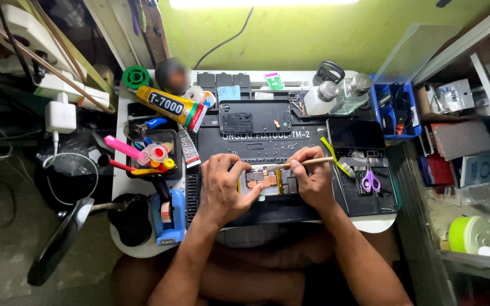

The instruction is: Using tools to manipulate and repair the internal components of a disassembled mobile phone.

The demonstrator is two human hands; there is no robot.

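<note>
An opened phone (pixel 267 182) with copper-coloured parts lies on the dark work mat (pixel 290 212). My left hand (pixel 222 187) rests on the phone's left side and holds it down. My right hand (pixel 313 178) grips a wooden-handled brush (pixel 313 162), its tip pointing left over the phone's inside. Both forearms reach up from the bottom of the head view.
A phone back frame (pixel 254 117) and a dark phone screen (pixel 355 134) lie farther back. A yellow glue tube (pixel 168 105), a tray of tools (pixel 151 153), purple scissors (pixel 371 180), a blue tape dispenser (pixel 168 212) and clear bottles (pixel 341 93) surround the mat. Shelves stand at right.
</note>
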